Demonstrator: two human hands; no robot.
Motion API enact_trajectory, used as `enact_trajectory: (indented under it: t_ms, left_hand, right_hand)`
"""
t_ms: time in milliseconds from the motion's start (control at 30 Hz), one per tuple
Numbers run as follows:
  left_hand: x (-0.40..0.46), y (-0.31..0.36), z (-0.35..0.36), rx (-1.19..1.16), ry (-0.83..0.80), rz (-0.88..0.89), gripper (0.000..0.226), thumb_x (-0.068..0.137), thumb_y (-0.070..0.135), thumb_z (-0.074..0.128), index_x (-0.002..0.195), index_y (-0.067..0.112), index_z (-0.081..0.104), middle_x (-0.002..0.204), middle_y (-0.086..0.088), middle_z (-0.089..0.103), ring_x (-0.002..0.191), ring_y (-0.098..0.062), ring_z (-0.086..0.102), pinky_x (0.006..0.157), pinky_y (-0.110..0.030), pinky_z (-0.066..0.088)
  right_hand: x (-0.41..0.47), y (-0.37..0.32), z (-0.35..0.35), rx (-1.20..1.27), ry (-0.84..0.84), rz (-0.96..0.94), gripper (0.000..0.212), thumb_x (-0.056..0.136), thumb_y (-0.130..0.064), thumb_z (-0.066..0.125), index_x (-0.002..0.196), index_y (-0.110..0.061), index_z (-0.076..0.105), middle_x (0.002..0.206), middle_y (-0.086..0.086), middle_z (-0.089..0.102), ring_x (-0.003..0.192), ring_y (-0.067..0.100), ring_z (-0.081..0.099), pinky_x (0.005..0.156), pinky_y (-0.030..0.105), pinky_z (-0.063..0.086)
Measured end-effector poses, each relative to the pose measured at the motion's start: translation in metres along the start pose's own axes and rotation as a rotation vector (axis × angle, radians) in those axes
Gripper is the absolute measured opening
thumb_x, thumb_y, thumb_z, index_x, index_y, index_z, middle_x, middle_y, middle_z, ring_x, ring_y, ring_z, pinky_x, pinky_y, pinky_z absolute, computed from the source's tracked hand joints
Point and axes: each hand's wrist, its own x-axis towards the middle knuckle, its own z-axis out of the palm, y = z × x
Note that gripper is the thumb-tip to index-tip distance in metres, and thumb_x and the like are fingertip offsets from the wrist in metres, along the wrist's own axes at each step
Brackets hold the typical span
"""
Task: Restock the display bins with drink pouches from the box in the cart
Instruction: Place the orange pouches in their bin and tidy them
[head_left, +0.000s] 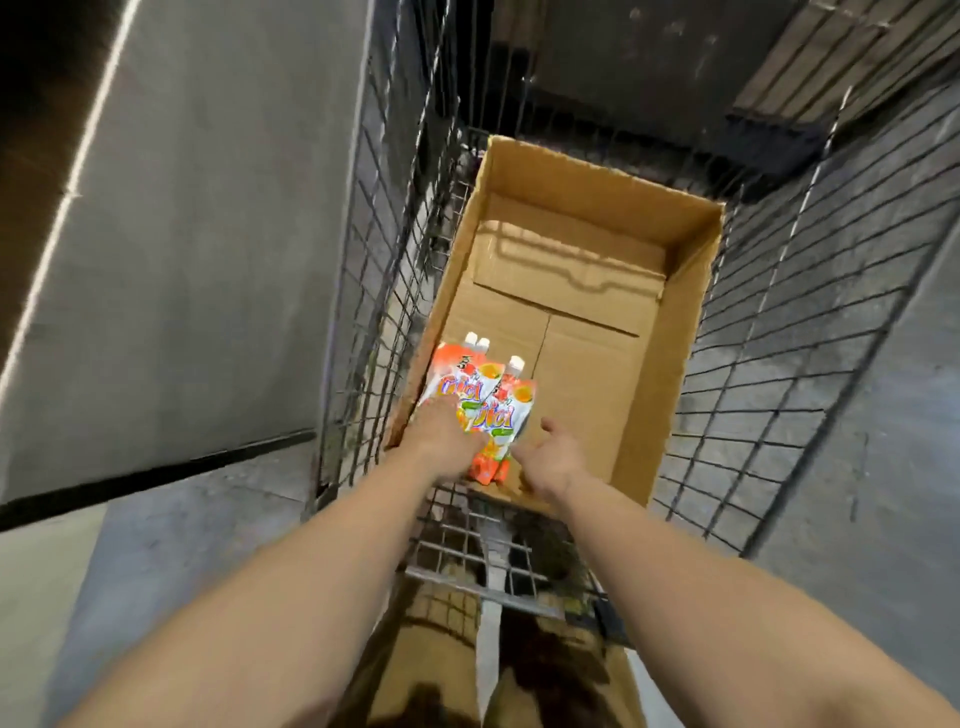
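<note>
The left hand (441, 434) lies flat on the drink pouches (480, 402), fingers spread over them; whether it grips them I cannot tell. The right hand (548, 457) hovers just beside them, fingers loosely apart and empty. Around both stands the cardboard box (675, 332), inside the wire cart (779, 364).

Both forearms are bare from the lower edge of the view to the wrists, with no sleeve, cuff, watch, band or glove showing on either. The left hand (441, 436) is bare, its fingers blurred, so nails and rings cannot be made out. The right hand (553, 457) is likewise bare and ungloved, with one short finger clear at its top. Below and between the forearms, nearer the body than the hands, show tan or khaki trousers (431, 649) mottled with dark patches, blurred in detail.
</note>
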Motion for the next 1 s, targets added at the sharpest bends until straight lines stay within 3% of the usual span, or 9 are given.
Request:
enact_trajectory:
  t_ms: [67,167,333,467,633,700,767,867,1000]
  left_hand:
    - [0.014,-0.006,0.008,-0.001,0.006,-0.024,0.073,0.083,0.035,0.068,0.144,0.009,0.038,0.148,-0.014,0.040,0.133,-0.030,0.043,0.111,-0.038,0.034]
    - [0.026,-0.017,0.018,0.012,0.078,-0.076,0.074,0.074,0.047,0.069,0.137,0.016,0.043,0.138,-0.011,0.051,0.124,-0.032,0.052,0.103,-0.041,0.042]
    - [0.042,-0.013,0.025,0.024,0.142,-0.192,0.076,0.069,0.053,0.074,0.131,0.018,0.049,0.127,-0.012,0.060,0.118,-0.036,0.055,0.099,-0.040,0.045]
    - [0.051,-0.006,0.032,-0.219,-0.022,-0.268,0.070,0.054,0.047,0.084,0.111,0.014,0.062,0.110,-0.005,0.068,0.100,-0.027,0.065,0.091,-0.042,0.053]
    - [0.028,0.019,0.026,-0.563,-0.158,-0.234,0.094,0.053,0.029,0.089,0.134,0.008,0.045,0.122,-0.008,0.064,0.101,-0.027,0.066,0.087,-0.041,0.055]
    - [0.008,0.030,0.016,-0.656,-0.162,-0.172,0.069,0.070,0.012,0.083,0.129,0.007,0.048,0.113,-0.008,0.067,0.091,-0.022,0.067,0.073,-0.033,0.056]
    - [-0.016,0.041,0.005,-0.723,-0.182,-0.123,0.052,0.076,0.002,0.077,0.122,0.009,0.053,0.102,-0.006,0.071,0.081,-0.019,0.069,0.066,-0.034,0.057]
    - [-0.063,0.055,-0.014,-0.805,-0.184,-0.012,0.040,0.078,-0.001,0.074,0.111,0.016,0.061,0.101,-0.009,0.073,0.087,-0.026,0.071,0.080,-0.050,0.057]
    - [-0.142,0.057,-0.029,-0.940,-0.044,0.163,0.036,0.077,-0.006,0.072,0.106,0.014,0.064,0.102,-0.013,0.073,0.096,-0.033,0.069,0.087,-0.053,0.055]
  right_hand:
    - [0.015,0.002,0.006,0.032,-0.041,0.028,0.051,0.092,-0.027,0.060,0.137,-0.008,0.043,0.116,0.014,0.063,0.101,0.027,0.062,0.087,0.029,0.049]
    - [0.024,0.003,0.014,0.296,-0.081,0.136,0.017,0.086,-0.013,0.068,0.103,-0.013,0.062,0.093,0.009,0.064,0.063,0.010,0.055,0.049,0.014,0.046]
    - [0.037,0.006,0.016,0.525,-0.106,0.169,0.033,0.084,-0.008,0.072,0.114,-0.001,0.062,0.111,0.008,0.068,0.076,0.018,0.064,0.062,0.025,0.055]
    - [0.041,0.017,-0.003,0.569,-0.142,0.170,0.031,0.089,-0.006,0.065,0.119,-0.003,0.058,0.115,0.015,0.066,0.086,0.022,0.063,0.066,0.030,0.053]
    - [0.022,0.025,-0.033,0.638,-0.208,0.142,0.024,0.093,-0.009,0.059,0.117,-0.010,0.052,0.115,0.011,0.066,0.080,0.021,0.066,0.068,0.036,0.056]
    - [0.004,0.022,-0.050,0.650,-0.214,0.094,0.031,0.094,-0.009,0.057,0.125,-0.010,0.052,0.116,0.011,0.067,0.084,0.023,0.067,0.069,0.037,0.058]
    - [-0.019,0.016,-0.068,0.646,-0.193,0.038,0.030,0.095,-0.011,0.057,0.124,-0.014,0.052,0.107,0.006,0.069,0.079,0.019,0.067,0.057,0.029,0.056]
    - [-0.064,0.003,-0.095,0.640,-0.192,-0.069,0.030,0.096,-0.014,0.056,0.125,-0.014,0.053,0.099,0.003,0.071,0.072,0.015,0.068,0.056,0.028,0.054]
    - [-0.135,-0.021,-0.115,0.608,-0.298,-0.302,0.026,0.097,-0.013,0.053,0.123,-0.015,0.055,0.098,0.001,0.071,0.072,0.013,0.068,0.058,0.028,0.057]
